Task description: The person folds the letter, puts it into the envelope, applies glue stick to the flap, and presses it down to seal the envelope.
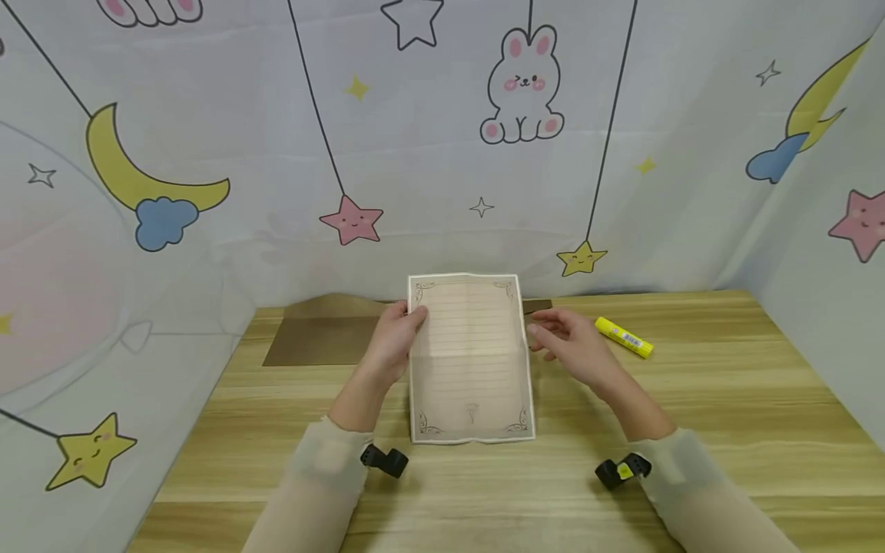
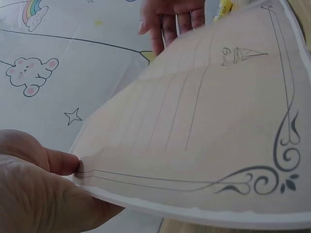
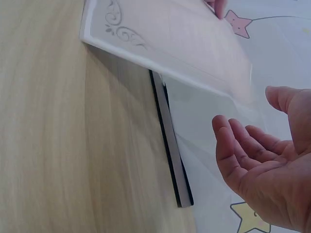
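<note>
A sheet of lined letter paper (image 1: 472, 369) with a scrolled border and fold creases is held up, tilted, above the table. My left hand (image 1: 396, 338) pinches its left edge, thumb on the printed face; in the left wrist view the left hand (image 2: 43, 189) grips that same edge. Just off the paper's right edge is my right hand (image 1: 570, 342), its fingers loosely bent with nothing in them. The right wrist view shows a gap between the right hand (image 3: 267, 165) and the letter paper (image 3: 184, 43).
A brown envelope (image 1: 318, 338) lies at the back of the wooden table (image 1: 290, 445), partly behind the paper. To the right of my right hand lies a yellow glue stick (image 1: 624, 338). A white curtain (image 1: 429, 153) with cartoon prints hangs behind the table.
</note>
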Demonstrator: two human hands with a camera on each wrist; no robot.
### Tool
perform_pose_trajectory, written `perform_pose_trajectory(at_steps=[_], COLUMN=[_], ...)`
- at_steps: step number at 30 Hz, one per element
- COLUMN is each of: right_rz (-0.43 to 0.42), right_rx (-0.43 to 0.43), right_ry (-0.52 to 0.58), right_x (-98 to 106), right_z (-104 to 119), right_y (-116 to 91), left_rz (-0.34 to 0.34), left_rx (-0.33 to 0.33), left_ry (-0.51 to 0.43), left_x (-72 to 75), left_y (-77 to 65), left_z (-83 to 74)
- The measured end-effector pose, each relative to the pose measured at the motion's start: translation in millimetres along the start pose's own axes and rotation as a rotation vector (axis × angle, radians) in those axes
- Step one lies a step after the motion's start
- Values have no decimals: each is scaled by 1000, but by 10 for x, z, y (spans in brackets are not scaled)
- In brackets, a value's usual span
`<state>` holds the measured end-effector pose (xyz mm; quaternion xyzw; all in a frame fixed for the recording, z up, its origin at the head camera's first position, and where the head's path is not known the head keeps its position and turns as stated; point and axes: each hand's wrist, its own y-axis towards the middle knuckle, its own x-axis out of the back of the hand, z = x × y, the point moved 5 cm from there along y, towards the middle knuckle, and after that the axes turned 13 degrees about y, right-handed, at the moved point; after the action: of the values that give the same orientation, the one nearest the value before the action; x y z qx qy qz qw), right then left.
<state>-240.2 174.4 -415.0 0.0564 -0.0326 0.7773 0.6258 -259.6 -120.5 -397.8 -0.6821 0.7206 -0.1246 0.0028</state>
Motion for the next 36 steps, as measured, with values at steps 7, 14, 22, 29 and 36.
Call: perform_pose_trajectory(at_steps=[7,14,22,29,36], right_rz=[-84,-134,-171,-205,-209], right_rx=[-145,-228,-211,-202,-215], right_ry=[147,157,193,221,241], right_x=[-24,13,42,130,184], right_z=[-83,-209,-174,-126,-111], right_y=[38,33,27,24,39], left_rz=[56,58,59,100,168], left_rx=[1,29,37,-77,-307], left_ry=[-40,-37,-31,93,362], left_x=[-251,-352,-351,-298,-258], left_y=[81,93,80,-12,-158], left_z=[65,134,155,94,-28])
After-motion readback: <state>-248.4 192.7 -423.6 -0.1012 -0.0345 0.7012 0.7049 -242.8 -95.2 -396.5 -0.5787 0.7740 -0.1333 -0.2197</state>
